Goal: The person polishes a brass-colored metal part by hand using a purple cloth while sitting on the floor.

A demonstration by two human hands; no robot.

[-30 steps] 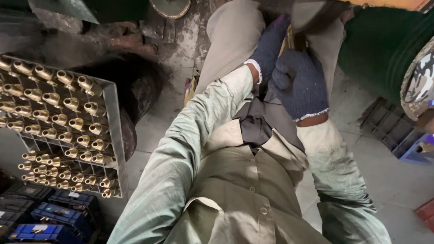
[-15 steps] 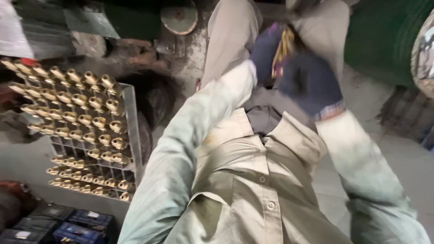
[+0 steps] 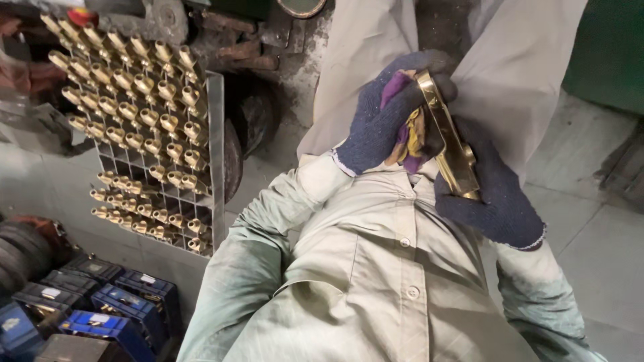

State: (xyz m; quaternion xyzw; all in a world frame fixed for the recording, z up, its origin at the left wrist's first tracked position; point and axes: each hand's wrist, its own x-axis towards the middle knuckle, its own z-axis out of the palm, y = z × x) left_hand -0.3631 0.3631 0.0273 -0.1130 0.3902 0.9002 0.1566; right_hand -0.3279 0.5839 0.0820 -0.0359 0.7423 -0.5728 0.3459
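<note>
Step in hand, as judged: wiping or polishing a brass part (image 3: 451,144) with a cloth. Both hands wear dark blue knit gloves.

Left hand (image 3: 389,121): raised in front of the chest, wrist bent, fingers curled together around a purple-and-yellow cloth (image 3: 409,131) and pressing it flat against the left face of the brass part. Thumb side hooks over the part's upper end.

Right hand (image 3: 493,194): lower, palm turned up toward the camera, fingers clamped on the lower end of the brass part, which it supports from below and behind.

Location of the part: held in the air between the 2 hands, just above the buttoned shirt, tilted with its upper end away from the body. It is long, flat and bright gold; finer form is hidden by the gloves.

Next move, as judged: calls for a steady right-hand grip while the cloth slides along the face, plus a turn of the part to reach the covered side.

Nearby: a metal rack (image 3: 215,134) at left, filled with rows of small brass fittings (image 3: 144,84), well apart from the hands. Blue boxes (image 3: 114,315) sit on the floor at lower left.
</note>
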